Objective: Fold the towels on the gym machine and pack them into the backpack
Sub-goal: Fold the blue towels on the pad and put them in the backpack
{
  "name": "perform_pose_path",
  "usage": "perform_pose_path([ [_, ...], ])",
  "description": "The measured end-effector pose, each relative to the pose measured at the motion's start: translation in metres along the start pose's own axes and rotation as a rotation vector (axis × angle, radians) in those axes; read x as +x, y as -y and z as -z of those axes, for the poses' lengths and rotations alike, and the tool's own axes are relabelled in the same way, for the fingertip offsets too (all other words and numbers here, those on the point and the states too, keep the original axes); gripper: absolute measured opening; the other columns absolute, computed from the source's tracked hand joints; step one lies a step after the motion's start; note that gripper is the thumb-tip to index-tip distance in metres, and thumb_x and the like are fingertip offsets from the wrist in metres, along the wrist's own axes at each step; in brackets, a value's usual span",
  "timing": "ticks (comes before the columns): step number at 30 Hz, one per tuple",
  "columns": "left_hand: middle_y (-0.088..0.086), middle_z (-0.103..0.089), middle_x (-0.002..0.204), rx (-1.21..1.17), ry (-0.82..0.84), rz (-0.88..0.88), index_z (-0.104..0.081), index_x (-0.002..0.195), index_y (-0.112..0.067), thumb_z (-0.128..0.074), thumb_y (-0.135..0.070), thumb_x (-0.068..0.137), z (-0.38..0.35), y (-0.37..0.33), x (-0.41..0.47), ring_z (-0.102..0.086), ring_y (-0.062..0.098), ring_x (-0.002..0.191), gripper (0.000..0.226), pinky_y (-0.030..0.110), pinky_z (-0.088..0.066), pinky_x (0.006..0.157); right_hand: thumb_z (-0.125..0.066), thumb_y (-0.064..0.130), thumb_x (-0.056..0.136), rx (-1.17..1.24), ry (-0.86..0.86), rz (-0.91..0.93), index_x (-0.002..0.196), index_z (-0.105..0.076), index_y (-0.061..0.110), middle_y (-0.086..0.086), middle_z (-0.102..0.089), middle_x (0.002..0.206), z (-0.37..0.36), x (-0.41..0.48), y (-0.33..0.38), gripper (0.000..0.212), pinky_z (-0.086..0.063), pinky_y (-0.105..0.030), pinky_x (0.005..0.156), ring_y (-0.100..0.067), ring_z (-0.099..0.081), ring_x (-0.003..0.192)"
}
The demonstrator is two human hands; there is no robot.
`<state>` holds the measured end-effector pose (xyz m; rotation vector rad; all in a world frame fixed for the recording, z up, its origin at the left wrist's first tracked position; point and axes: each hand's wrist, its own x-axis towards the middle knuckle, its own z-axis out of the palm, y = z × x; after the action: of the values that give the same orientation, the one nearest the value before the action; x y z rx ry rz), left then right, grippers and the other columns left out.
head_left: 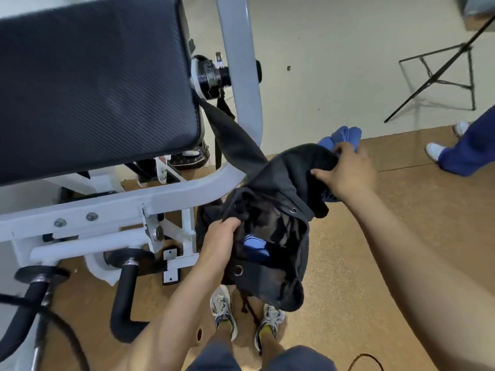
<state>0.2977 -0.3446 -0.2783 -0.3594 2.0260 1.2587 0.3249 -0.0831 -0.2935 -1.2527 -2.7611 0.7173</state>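
A black backpack (284,183) hangs by a strap from the white gym machine frame (171,194), its mouth wide open towards me. Inside it, a folded blue towel (254,246) shows at the bottom. My left hand (222,236) grips the near left rim of the opening. My right hand (345,170) holds the far rim together with another blue towel (345,136), which sticks out behind the bag. The black padded seat (93,84) of the machine is bare.
Black foam-covered handles (126,290) and a black cable lie low on the left. My two feet (246,311) stand right under the bag on a brown cork-like floor. Another person's legs (466,151) and a black stand (439,76) are at the right.
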Motion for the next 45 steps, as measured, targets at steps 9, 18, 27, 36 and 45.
perform_pose_path([
  [9,-0.005,-0.07,0.094,0.224,0.113,-0.08,-0.07,0.095,-0.022,-0.045,-0.055,0.092,0.032,-0.031,-0.059,-0.064,0.015,0.09,0.042,0.031,-0.046,0.078,-0.076,0.04,0.076,0.336,-0.392,0.039,0.11,-0.056,0.023,-0.002,-0.046,0.103,0.075,-0.095,0.01,0.043,-0.033,-0.027,0.069,-0.014,-0.044,0.09],
  [18,-0.006,-0.036,0.05,0.448,0.019,-0.461,-0.03,0.054,-0.021,-0.045,-0.049,0.094,0.034,-0.045,-0.1,-0.039,0.018,0.053,0.051,0.031,-0.028,0.057,-0.054,0.058,0.087,0.565,-0.056,-0.12,0.063,-0.038,0.015,0.001,-0.038,0.06,0.062,-0.098,0.002,0.052,-0.028,-0.032,0.054,-0.014,-0.036,0.056],
  [27,-0.008,-0.052,0.052,0.273,-0.039,-0.454,-0.048,0.053,-0.018,-0.051,-0.046,0.092,0.032,-0.031,-0.097,-0.053,0.019,0.061,0.048,0.031,-0.038,0.06,-0.065,0.005,0.078,0.623,-0.678,0.053,0.093,-0.057,0.016,0.005,-0.053,0.093,0.101,-0.146,-0.015,0.02,-0.032,-0.002,0.071,0.0,-0.041,0.076],
  [36,-0.011,-0.051,0.074,0.384,-0.114,-0.506,-0.052,0.085,-0.017,-0.056,-0.022,0.091,0.038,-0.02,-0.088,-0.052,0.012,0.07,0.009,0.022,-0.037,0.06,-0.053,0.003,0.067,2.069,0.476,0.008,0.088,-0.058,0.017,-0.001,-0.069,0.086,0.122,-0.195,0.042,0.026,-0.057,-0.026,0.066,-0.016,-0.069,0.075],
  [45,-0.019,-0.067,0.089,0.244,-0.107,-0.645,-0.049,0.11,-0.055,-0.05,-0.04,0.097,0.038,-0.01,-0.089,-0.062,0.001,0.087,0.019,0.023,-0.047,0.076,-0.069,0.014,0.081,0.978,0.348,-0.106,0.109,-0.044,0.037,-0.005,-0.068,0.093,0.036,-0.193,0.068,0.044,-0.054,-0.044,0.074,-0.022,-0.067,0.079],
])
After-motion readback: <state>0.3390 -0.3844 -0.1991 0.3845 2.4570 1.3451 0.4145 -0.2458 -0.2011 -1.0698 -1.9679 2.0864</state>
